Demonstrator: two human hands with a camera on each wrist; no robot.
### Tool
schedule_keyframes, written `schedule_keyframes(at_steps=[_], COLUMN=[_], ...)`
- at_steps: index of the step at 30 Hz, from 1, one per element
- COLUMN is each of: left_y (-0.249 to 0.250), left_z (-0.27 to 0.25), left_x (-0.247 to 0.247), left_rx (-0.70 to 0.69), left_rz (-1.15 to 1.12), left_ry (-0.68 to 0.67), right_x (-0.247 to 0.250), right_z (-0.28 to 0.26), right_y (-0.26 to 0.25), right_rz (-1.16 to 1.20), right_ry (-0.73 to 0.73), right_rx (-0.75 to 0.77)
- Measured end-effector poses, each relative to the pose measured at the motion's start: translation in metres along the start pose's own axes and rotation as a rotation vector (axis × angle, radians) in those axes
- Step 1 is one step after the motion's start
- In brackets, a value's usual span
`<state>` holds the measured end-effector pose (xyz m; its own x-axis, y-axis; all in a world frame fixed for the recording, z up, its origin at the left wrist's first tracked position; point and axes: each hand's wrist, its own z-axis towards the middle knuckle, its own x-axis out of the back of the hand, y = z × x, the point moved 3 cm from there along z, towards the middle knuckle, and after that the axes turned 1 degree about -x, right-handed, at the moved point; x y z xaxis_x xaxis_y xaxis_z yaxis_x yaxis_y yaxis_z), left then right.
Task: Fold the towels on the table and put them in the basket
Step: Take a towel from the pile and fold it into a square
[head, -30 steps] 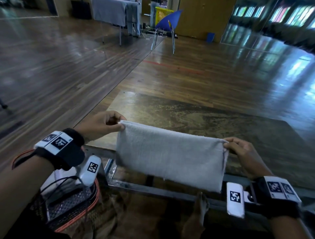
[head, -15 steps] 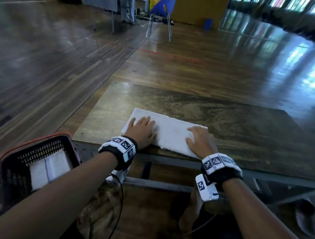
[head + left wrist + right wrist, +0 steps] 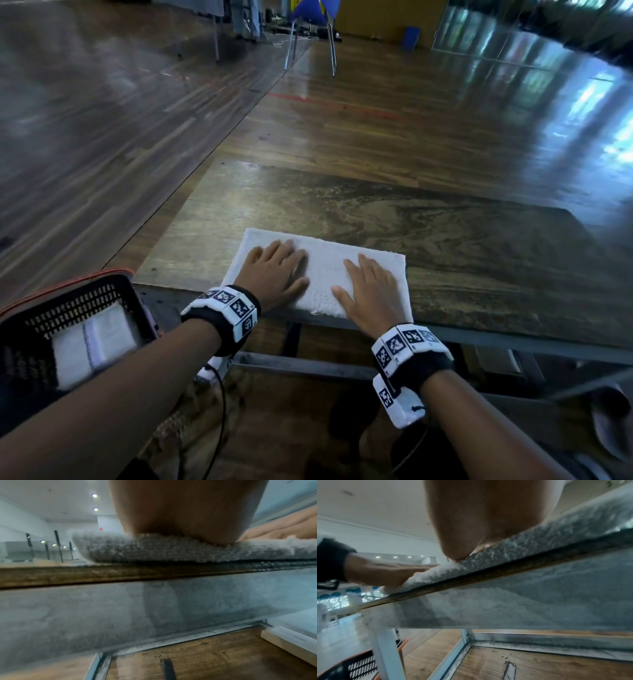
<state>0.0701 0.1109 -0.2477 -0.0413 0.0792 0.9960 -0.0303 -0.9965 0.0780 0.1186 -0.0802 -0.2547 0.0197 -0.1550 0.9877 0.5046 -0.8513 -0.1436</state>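
Note:
A folded white towel (image 3: 325, 263) lies flat at the near edge of the wooden table (image 3: 445, 246). My left hand (image 3: 277, 267) presses flat on its left half, fingers straight. My right hand (image 3: 370, 287) presses flat on its right half. In the left wrist view the heel of my left hand (image 3: 185, 520) sits on the towel (image 3: 154, 549) at the table edge. The right wrist view shows my right hand (image 3: 479, 520) on the towel (image 3: 522, 547) and my left hand (image 3: 385, 573) farther along. A black basket (image 3: 68, 308) stands low at the left with a folded towel (image 3: 92, 346) inside.
The table's metal frame (image 3: 308, 366) runs under the near edge. A blue chair (image 3: 311, 20) stands far back on the wooden floor. The basket's corner (image 3: 359, 666) shows beside the table leg (image 3: 385, 649).
One second ago both hands held the towel up by its top corners. It now lies on the table, and both hands have slid a little inward, flat on it.

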Motion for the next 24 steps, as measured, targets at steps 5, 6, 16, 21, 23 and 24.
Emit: schedule_keyframes(at_steps=[5, 6, 16, 21, 23, 24], left_y=[-0.017, -0.023, -0.032, 0.026, 0.064, 0.080], left_z=[-0.002, -0.002, 0.017, 0.004, -0.006, -0.011], left_x=[-0.010, -0.008, 0.032, 0.039, 0.031, 0.024], left_rx=[-0.046, -0.071, 0.246, -0.034, -0.259, -0.344], left_rz=[-0.006, 0.005, 0.161, -0.168, -0.164, -0.140], left_ry=[-0.250, -0.284, 0.025, 0.058, -0.010, -0.014], right_x=[-0.007, -0.004, 0.035, 0.055, 0.054, 0.051], right_z=[0.009, 0.009, 0.005, 0.007, 0.008, 0.008], right_y=[0.029, 0.041, 0.070, 0.080, 0.089, 0.092], right_rz=[-0.014, -0.015, 0.139, 0.206, 0.178, 0.166], right_ry=[-0.168, -0.183, -0.164, -0.038, -0.060, -0.088], right_rx=[-0.144, -0.202, -0.210, -0.258, -0.286, -0.297])
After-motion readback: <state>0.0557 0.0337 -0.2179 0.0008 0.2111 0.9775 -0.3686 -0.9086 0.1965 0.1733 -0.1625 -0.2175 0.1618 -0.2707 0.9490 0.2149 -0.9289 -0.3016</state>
